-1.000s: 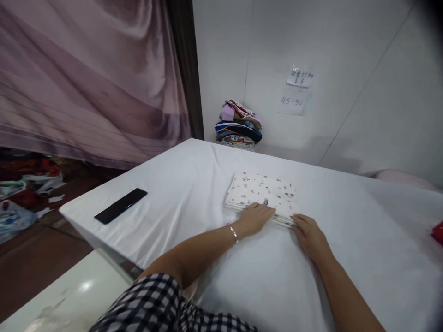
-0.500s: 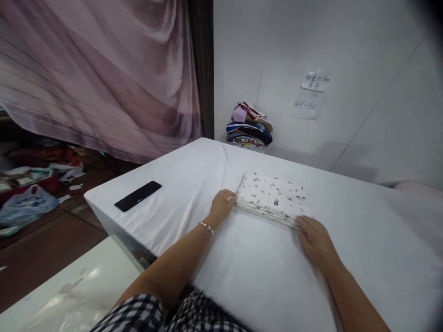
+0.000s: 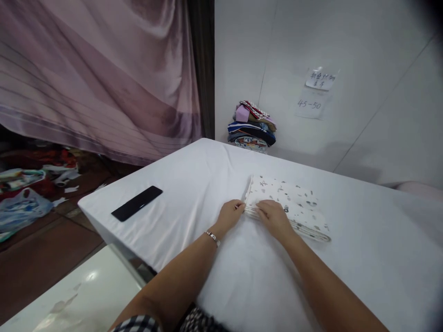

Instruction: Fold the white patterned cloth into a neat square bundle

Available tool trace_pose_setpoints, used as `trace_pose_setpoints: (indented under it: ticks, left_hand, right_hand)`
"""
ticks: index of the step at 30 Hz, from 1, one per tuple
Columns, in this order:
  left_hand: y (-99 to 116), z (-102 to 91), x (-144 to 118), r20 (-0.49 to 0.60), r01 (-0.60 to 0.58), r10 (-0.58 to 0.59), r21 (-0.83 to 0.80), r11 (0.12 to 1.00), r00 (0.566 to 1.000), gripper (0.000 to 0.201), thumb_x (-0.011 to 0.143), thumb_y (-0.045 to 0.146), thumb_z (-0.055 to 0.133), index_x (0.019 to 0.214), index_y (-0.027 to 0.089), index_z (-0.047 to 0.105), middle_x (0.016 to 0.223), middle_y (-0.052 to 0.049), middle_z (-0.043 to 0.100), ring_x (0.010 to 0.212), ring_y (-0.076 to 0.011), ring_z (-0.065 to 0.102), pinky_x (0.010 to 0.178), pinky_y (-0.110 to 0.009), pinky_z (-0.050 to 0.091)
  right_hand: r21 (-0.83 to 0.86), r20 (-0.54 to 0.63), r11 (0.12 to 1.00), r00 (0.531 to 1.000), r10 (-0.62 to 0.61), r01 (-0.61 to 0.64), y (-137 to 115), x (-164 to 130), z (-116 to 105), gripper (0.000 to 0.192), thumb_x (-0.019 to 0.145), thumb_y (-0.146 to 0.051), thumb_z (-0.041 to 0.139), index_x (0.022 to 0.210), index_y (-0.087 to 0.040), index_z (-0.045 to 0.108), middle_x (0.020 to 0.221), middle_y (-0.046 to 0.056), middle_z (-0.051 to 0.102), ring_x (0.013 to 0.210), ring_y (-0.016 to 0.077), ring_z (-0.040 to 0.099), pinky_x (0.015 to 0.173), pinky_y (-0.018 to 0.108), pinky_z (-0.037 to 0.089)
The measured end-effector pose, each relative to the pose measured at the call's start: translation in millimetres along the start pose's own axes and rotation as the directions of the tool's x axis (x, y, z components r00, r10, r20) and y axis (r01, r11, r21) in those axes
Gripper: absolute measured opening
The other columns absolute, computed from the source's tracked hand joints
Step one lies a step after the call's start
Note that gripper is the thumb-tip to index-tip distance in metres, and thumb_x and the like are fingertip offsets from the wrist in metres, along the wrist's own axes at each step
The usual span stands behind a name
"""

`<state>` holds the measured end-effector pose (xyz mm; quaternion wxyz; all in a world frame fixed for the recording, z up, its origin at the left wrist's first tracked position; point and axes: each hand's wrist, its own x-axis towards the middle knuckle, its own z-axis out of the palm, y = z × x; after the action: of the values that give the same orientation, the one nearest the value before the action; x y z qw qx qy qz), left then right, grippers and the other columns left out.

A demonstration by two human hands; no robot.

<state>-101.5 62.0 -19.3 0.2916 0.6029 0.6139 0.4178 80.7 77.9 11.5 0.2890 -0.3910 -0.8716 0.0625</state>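
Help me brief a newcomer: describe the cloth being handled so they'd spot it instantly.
On the white-covered table, find the left hand and right hand. Both touch the folded cloth: white with small scattered prints, unlike the black slab or colourful fabric stack.

The head camera (the sole view) looks forward and down, over the nearby table (image 3: pixel 187 193), toward the wall (image 3: pixel 367 69).

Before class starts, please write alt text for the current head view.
A person's left hand and right hand touch a folded, patterned white cloth on a white table. A flat black object lies at left; a fabric pile sits behind.
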Motion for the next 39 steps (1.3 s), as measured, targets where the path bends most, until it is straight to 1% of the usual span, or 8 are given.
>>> trace_pose_setpoints:
  ticks: [5, 14, 21, 25, 27, 30, 34, 39]
  left_hand:
    - [-8.9, -1.8, 3.5, 0.030, -0.027, 0.028, -0.030, 0.999, 0.999, 0.021, 0.077, 0.031, 0.050, 0.076, 0.019, 0.066, 0.074, 0.001, 0.066, 0.069, -0.0127, 0.058, 0.065, -0.023, 0.043]
    - [-10.1, -1.0, 3.6, 0.058, 0.013, -0.011, -0.033, 0.999, 0.998, 0.018, 0.077, 0.032, 0.051, 0.078, 0.020, 0.065, 0.078, 0.002, 0.066, 0.072, -0.0126, 0.058, 0.066, -0.023, 0.043]
    - [-10.8, -3.3, 2.5, 0.077, 0.006, -0.003, -0.031, 1.000, 0.997, 0.018, 0.072, 0.034, 0.057, 0.081, 0.020, 0.065, 0.077, 0.002, 0.066, 0.070, -0.0131, 0.058, 0.065, -0.023, 0.044]
    - [-10.8, -4.4, 2.6, 0.082, 0.012, -0.008, -0.048, 0.999, 0.997, 0.018, 0.071, 0.032, 0.057, 0.082, 0.020, 0.064, 0.076, 0.002, 0.066, 0.070, -0.0131, 0.058, 0.064, -0.023, 0.044]
    - [-10.0, -4.5, 2.7, 0.092, 0.010, -0.006, -0.045, 0.999, 0.996, 0.018, 0.071, 0.032, 0.057, 0.081, 0.020, 0.064, 0.076, 0.002, 0.065, 0.071, -0.0134, 0.058, 0.065, -0.023, 0.044]
    - [-9.2, -4.4, 2.7, 0.106, 0.026, -0.021, -0.043, 0.999, 0.994, 0.018, 0.071, 0.033, 0.056, 0.080, 0.019, 0.064, 0.077, 0.001, 0.065, 0.071, -0.0138, 0.057, 0.064, -0.024, 0.043]
    - [-10.5, -3.4, 2.7, 0.100, 0.034, -0.028, -0.060, 0.998, 0.995, 0.016, 0.071, 0.029, 0.055, 0.080, 0.019, 0.064, 0.076, 0.001, 0.065, 0.069, -0.0134, 0.056, 0.063, -0.024, 0.042]
    - [-13.5, -2.8, 4.5, 0.085, -0.006, 0.009, -0.028, 1.000, 0.996, 0.014, 0.071, 0.027, 0.054, 0.075, 0.018, 0.063, 0.072, 0.001, 0.063, 0.068, -0.0135, 0.055, 0.063, -0.024, 0.041]
  right_hand:
    - [-0.025, 0.094, 0.994, 0.989, 0.111, -0.109, -6.4, 14.0, 22.5, 0.015, 0.083, -0.029, 0.054, 0.088, -0.021, 0.066, 0.088, 0.005, 0.064, 0.084, 0.0203, 0.054, 0.076, 0.032, 0.038]
    - [0.139, 0.092, 0.957, 0.966, 0.244, -0.255, -1.2, 14.4, 31.9, 0.014, 0.082, -0.027, 0.053, 0.082, -0.021, 0.065, 0.081, 0.004, 0.063, 0.080, 0.0185, 0.053, 0.073, 0.030, 0.039]
    - [0.175, -0.039, 0.960, 0.973, 0.228, -0.218, -3.2, 10.6, 39.6, 0.022, 0.087, -0.027, 0.044, 0.077, -0.020, 0.062, 0.077, 0.004, 0.061, 0.075, 0.0176, 0.052, 0.071, 0.030, 0.040]
    - [0.120, -0.112, 0.987, 0.986, 0.125, -0.111, -3.3, 7.4, 40.2, 0.022, 0.090, -0.024, 0.040, 0.082, -0.020, 0.060, 0.084, 0.006, 0.061, 0.082, 0.0189, 0.052, 0.074, 0.032, 0.039]
    - [0.067, -0.091, 0.997, 0.994, 0.053, -0.047, -3.1, 6.3, 39.5, 0.022, 0.090, -0.023, 0.039, 0.084, -0.020, 0.061, 0.087, 0.007, 0.061, 0.084, 0.0201, 0.051, 0.076, 0.034, 0.039]
    - [0.048, -0.040, 0.999, 0.999, 0.007, -0.005, -2.3, 5.4, 39.0, 0.021, 0.090, -0.025, 0.041, 0.087, -0.021, 0.061, 0.088, 0.007, 0.061, 0.085, 0.0208, 0.052, 0.075, 0.035, 0.040]
    - [0.067, -0.031, 0.998, 0.999, 0.024, -0.022, -2.5, 5.7, 38.6, 0.016, 0.088, -0.029, 0.047, 0.092, -0.021, 0.060, 0.090, 0.007, 0.062, 0.086, 0.0217, 0.052, 0.075, 0.035, 0.041]
    - [0.079, -0.001, 0.993, 0.996, 0.085, -0.084, -7.7, 8.6, 38.6, 0.010, 0.086, -0.024, 0.049, 0.086, -0.021, 0.059, 0.085, 0.005, 0.061, 0.082, 0.0206, 0.052, 0.073, 0.033, 0.041]
